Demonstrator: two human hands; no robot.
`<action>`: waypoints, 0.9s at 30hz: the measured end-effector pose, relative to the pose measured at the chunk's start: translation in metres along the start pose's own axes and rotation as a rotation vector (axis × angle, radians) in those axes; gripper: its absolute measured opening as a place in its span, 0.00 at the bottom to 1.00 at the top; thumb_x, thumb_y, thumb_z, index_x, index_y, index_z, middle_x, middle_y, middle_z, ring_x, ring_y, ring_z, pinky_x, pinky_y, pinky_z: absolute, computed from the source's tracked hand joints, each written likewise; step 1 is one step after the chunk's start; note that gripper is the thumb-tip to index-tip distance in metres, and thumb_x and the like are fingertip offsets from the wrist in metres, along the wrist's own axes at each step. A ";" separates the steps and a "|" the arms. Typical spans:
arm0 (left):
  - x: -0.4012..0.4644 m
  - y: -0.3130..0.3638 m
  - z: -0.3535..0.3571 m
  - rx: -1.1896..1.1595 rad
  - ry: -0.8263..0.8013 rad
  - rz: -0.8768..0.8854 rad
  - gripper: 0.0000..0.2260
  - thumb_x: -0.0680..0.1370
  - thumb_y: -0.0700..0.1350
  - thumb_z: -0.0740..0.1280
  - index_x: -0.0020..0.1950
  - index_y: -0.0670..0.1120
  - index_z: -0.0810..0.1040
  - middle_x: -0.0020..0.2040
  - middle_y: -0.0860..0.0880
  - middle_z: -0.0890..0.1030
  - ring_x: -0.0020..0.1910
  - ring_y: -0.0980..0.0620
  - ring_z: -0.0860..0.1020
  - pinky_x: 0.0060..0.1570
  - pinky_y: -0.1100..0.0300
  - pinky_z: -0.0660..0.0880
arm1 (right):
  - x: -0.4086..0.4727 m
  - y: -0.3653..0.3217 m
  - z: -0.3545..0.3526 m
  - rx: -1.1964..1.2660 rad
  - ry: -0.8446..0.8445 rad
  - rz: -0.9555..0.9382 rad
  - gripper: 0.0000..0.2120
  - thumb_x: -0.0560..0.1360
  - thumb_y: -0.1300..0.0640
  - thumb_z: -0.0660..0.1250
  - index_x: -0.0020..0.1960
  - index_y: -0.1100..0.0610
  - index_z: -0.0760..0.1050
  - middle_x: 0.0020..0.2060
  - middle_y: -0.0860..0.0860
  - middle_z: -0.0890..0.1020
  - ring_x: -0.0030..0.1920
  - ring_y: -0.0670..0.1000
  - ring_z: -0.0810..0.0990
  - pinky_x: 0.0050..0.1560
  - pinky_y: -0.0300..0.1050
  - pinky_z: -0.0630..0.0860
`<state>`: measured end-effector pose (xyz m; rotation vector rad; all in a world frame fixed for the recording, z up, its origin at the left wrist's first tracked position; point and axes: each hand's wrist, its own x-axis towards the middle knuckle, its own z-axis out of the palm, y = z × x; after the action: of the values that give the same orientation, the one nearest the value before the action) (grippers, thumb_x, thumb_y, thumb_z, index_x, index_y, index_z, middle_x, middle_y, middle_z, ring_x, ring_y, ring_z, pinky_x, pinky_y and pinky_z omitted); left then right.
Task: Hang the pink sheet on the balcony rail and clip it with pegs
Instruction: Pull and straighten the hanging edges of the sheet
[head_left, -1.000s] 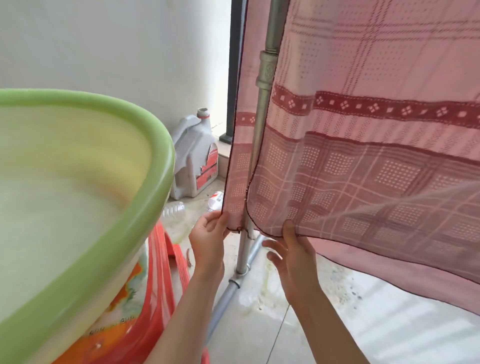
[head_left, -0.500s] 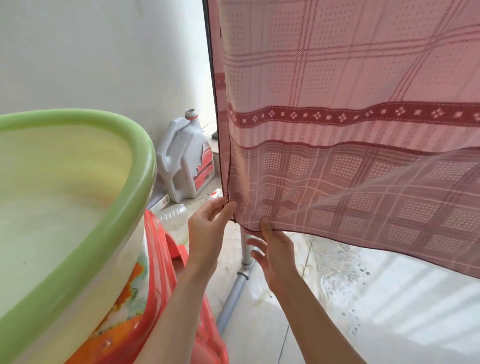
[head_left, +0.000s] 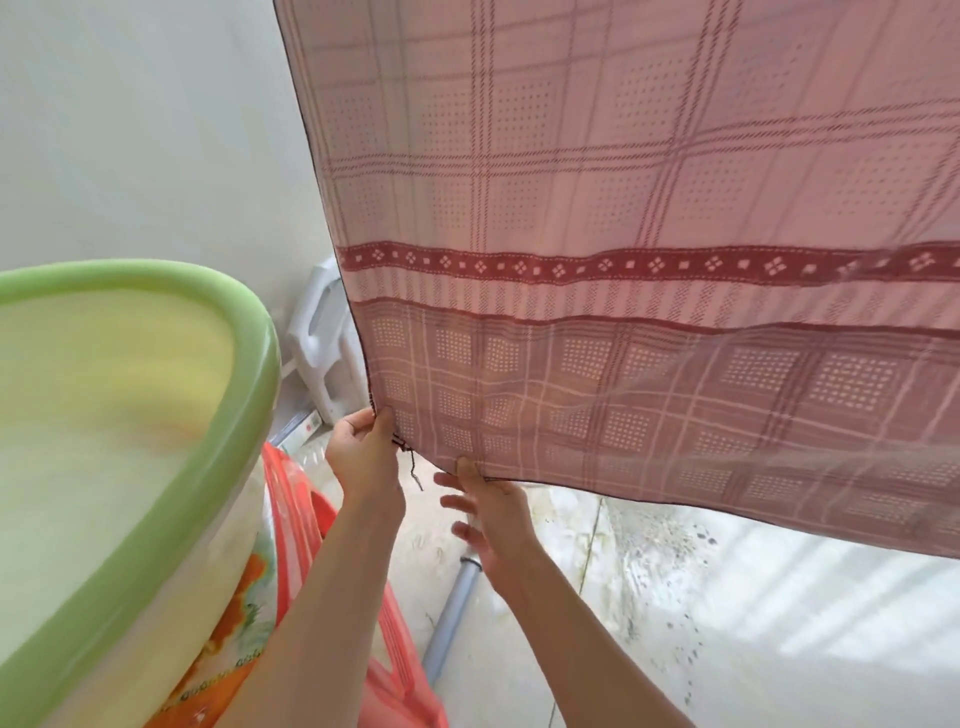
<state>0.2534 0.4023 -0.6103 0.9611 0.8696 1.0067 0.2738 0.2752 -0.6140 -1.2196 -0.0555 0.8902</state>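
While the thin pink checked sheet with a dark red patterned band (head_left: 623, 218) hangs down across the upper right of the view (its top edge lies out of view), its lower left corner is pinched by the left hand (head_left: 363, 457), thumb on the near face and fingers curled behind the hem. A loose dark thread (head_left: 414, 470) dangles from that corner. Just to the right, the bottom hem is pinched by the thumb of the right hand (head_left: 493, 514), the other fingers being spread and relaxed below the cloth. A large green-rimmed plastic basin (head_left: 218, 467) is seen at left, resting on red plastic (head_left: 400, 649). A white plastic jug (head_left: 322, 353) stands against the wall, partly hidden by the sheet. A grey pipe (head_left: 452, 613) runs along the floor below the hands.
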 end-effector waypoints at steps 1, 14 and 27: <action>0.001 -0.001 0.001 0.010 0.006 0.000 0.04 0.74 0.32 0.64 0.44 0.39 0.73 0.39 0.45 0.76 0.42 0.48 0.74 0.47 0.53 0.72 | -0.003 -0.004 -0.005 0.048 -0.018 -0.001 0.05 0.77 0.56 0.64 0.48 0.56 0.79 0.42 0.48 0.83 0.40 0.47 0.78 0.37 0.40 0.70; 0.001 0.001 0.027 0.024 0.022 0.036 0.08 0.74 0.32 0.63 0.39 0.43 0.71 0.35 0.47 0.73 0.35 0.53 0.71 0.36 0.62 0.70 | -0.043 -0.054 -0.116 0.333 0.142 -0.216 0.04 0.71 0.56 0.66 0.45 0.54 0.78 0.42 0.48 0.83 0.51 0.51 0.80 0.52 0.47 0.73; 0.017 0.006 0.022 0.042 0.130 0.161 0.11 0.75 0.34 0.64 0.38 0.48 0.70 0.36 0.50 0.73 0.33 0.58 0.72 0.29 0.73 0.70 | 0.007 -0.023 -0.092 0.346 0.254 -0.192 0.05 0.76 0.54 0.64 0.48 0.52 0.79 0.43 0.48 0.81 0.48 0.50 0.78 0.47 0.44 0.73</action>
<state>0.2772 0.4146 -0.5996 1.0221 0.9349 1.2027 0.3355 0.2056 -0.6336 -0.9748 0.1771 0.5448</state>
